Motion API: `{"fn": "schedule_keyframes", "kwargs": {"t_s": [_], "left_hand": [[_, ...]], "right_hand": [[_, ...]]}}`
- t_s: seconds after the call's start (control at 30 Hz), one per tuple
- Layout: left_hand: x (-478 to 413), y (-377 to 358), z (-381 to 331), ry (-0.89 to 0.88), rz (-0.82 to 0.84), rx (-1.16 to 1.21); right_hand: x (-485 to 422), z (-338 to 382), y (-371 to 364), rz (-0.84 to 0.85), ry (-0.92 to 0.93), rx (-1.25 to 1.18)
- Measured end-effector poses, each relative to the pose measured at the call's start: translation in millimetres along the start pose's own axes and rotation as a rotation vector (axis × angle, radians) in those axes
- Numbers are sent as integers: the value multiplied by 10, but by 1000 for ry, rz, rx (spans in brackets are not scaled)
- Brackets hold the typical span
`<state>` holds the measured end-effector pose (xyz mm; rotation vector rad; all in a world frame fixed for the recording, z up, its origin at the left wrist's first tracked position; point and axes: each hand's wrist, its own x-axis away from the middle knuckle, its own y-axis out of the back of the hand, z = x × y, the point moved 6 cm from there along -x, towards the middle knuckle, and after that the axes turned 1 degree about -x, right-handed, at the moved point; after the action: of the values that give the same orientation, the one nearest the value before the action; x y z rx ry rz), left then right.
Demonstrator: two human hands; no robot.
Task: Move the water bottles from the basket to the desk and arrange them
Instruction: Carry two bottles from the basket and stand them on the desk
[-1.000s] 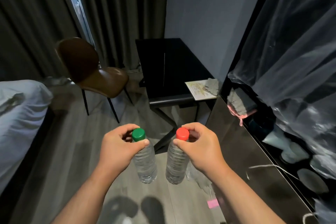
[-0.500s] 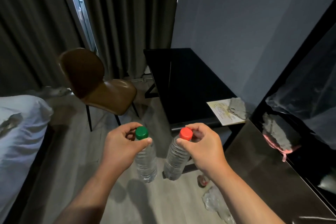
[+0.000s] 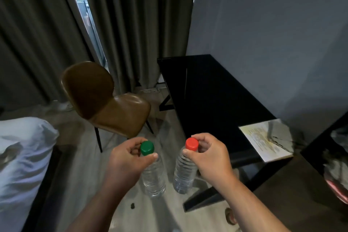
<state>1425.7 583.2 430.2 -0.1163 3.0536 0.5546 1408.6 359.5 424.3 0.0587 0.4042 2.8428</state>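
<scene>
The left hand point(image 3: 125, 158) is closed around the neck of a clear, ribbed plastic water bottle with a green screw cap point(image 3: 153, 172); thumb and forefinger pinch just under the cap, and the body hangs below the hand, close to upright. The right hand point(image 3: 211, 156) grips the neck of a second clear, ribbed plastic water bottle with a red screw cap point(image 3: 185, 169) in the same way, its base tilted slightly toward the other bottle. The two bottles hang side by side in the air with a narrow gap between them, above a pale wood-grain floor point(image 3: 169, 213). Both look filled with clear water, and their thin walls show horizontal ridges.

Just beyond the right hand is a glossy black rectangular desk point(image 3: 211, 103) on angled black legs; its smooth top runs back to a matte grey-blue wall point(image 3: 263, 24). On the near right corner of the desk lies a printed white paper sheet point(image 3: 263, 141) with a crumpled grey piece on its far edge. To the left of the desk stands a brown leather-look chair with a curved shell back and thin dark legs point(image 3: 105, 103). Heavy grey pleated curtains point(image 3: 141, 24) hang behind it, parted at a bright slit. At the far left is a bed with rumpled white linen point(image 3: 20, 160).
</scene>
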Motion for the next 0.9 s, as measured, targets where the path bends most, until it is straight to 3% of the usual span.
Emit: {"fn": "schedule_keyframes", "kwargs": {"t_s": [0.13, 0.47, 0.9], "left_hand": [[-637, 35, -47, -27, -3, -131], [-2015, 148, -77, -45, -54, -54], [-4240, 135, 138, -112, 216, 82]], "right_hand": [[-679, 44, -211, 6, 2, -16], [-1956, 223, -690, 15, 30, 3], [-3463, 523, -1331, -241, -16, 101]]}}
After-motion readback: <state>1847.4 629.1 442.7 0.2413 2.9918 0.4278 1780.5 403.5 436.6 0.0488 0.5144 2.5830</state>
